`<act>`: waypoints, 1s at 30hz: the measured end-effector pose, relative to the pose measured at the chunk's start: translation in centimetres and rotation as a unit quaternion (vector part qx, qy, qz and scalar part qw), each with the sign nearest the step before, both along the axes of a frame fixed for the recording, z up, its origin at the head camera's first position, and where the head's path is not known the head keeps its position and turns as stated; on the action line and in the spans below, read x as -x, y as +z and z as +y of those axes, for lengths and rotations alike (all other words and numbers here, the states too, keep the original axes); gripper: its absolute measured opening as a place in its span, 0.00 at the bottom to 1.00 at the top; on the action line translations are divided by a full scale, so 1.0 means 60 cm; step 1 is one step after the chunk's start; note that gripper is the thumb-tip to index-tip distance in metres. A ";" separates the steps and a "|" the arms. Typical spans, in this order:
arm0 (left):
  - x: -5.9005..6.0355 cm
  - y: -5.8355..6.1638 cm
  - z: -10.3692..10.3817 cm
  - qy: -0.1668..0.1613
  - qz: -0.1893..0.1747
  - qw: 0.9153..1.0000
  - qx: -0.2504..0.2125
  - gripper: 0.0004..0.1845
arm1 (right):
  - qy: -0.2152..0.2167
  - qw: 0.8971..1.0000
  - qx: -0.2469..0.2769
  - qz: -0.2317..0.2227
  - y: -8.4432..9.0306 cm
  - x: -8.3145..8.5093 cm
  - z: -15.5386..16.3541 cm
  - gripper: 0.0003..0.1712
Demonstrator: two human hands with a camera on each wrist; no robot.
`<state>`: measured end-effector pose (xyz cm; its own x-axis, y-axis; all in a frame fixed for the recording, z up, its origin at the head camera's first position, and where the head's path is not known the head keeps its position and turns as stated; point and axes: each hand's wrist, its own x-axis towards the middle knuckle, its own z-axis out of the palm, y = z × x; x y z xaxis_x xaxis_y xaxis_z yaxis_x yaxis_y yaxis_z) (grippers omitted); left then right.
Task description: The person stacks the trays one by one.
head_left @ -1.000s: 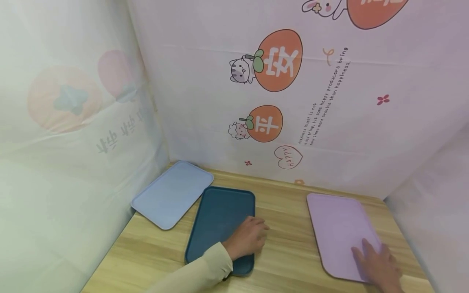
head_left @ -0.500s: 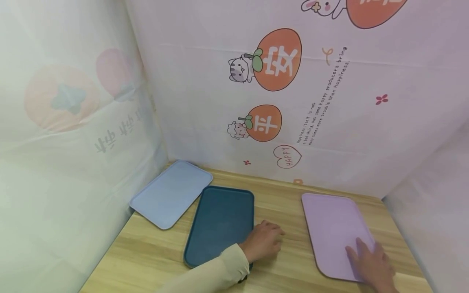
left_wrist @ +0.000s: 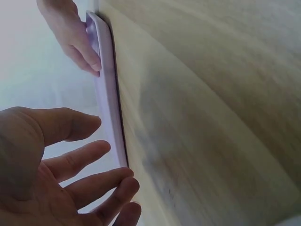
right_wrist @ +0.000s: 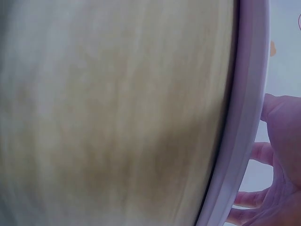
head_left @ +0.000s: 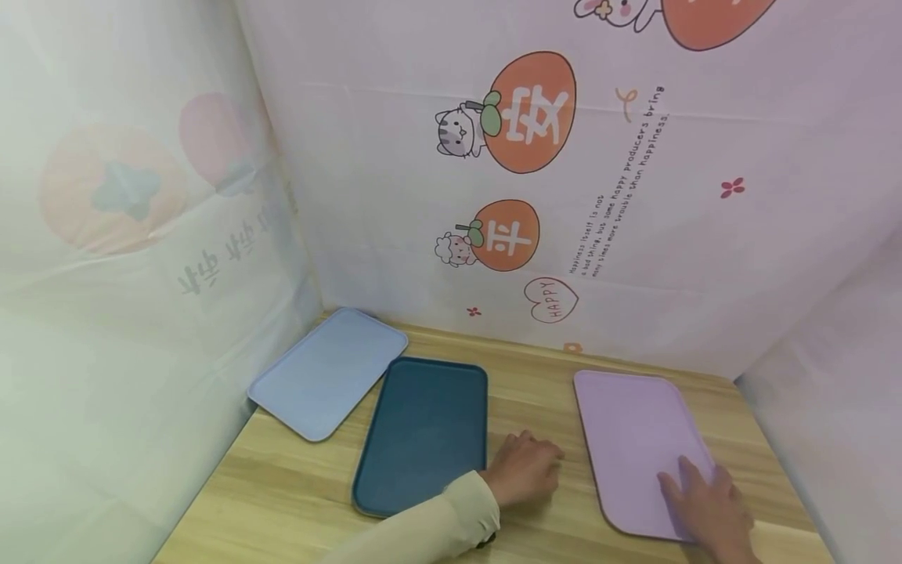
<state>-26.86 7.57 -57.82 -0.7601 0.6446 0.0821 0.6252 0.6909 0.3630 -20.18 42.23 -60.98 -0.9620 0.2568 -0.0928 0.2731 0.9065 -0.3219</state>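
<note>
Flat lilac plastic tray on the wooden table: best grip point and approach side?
Probably the lilac plastic tray by its near long-side rim, from the left, where the left hand is. It lies flat with a thin raised lip, the right hand presses its near corner, and bare wooden table gives fingers room.

Three flat trays lie on one wooden table point(head_left: 543, 384): one light blue tray point(head_left: 327, 372), one dark teal tray point(head_left: 426, 435) and one lilac tray point(head_left: 637, 431). Two hands are in view, the left hand point(head_left: 524, 468) and the right hand point(head_left: 705, 505). The printed backdrop shows three full orange fruit designs: one point(head_left: 528, 112) beside a cat, one point(head_left: 503, 235) beside a sheep, and one point(head_left: 116, 188) on the left side panel.
</note>
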 end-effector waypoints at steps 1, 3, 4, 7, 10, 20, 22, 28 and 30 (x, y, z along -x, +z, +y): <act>0.000 -0.002 0.002 -0.001 -0.004 1.000 -0.001 0.20 | -0.002 1.000 0.002 -0.002 0.001 0.000 -0.002 0.47; 0.000 -0.005 0.005 -0.003 -0.011 1.000 -0.001 0.21 | -0.002 1.000 0.005 -0.002 0.003 -0.001 -0.006 0.46; 0.000 -0.007 0.006 -0.004 -0.012 1.000 -0.002 0.21 | -0.002 1.000 0.007 -0.005 0.005 -0.001 -0.008 0.47; -0.001 -0.009 0.008 -0.005 -0.019 1.000 -0.003 0.21 | -0.002 1.000 0.011 -0.013 0.007 -0.002 -0.012 0.47; -0.003 -0.006 0.012 -0.003 -0.030 1.000 -0.007 0.21 | -0.002 1.000 0.010 -0.013 0.005 -0.003 -0.013 0.47; -0.007 0.000 0.026 -0.001 -0.054 0.999 -0.009 0.20 | 0.000 1.000 0.011 0.002 0.004 -0.004 -0.017 0.47; -0.006 -0.001 0.027 -0.003 -0.056 0.998 -0.009 0.20 | -0.001 1.000 0.013 0.000 0.006 -0.003 -0.018 0.48; -0.003 -0.006 0.031 -0.011 -0.070 0.997 -0.013 0.21 | 0.000 1.000 0.016 -0.005 0.009 -0.001 -0.023 0.48; -0.003 -0.007 0.032 -0.011 -0.073 0.997 -0.013 0.22 | 0.000 1.000 0.016 -0.006 0.009 -0.001 -0.025 0.48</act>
<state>-26.68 9.47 -58.27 -0.7513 0.6598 -0.0118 0.5786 0.6672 0.4691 -20.11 40.74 -60.44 -0.9610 0.2528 -0.1117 0.2761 0.8962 -0.3472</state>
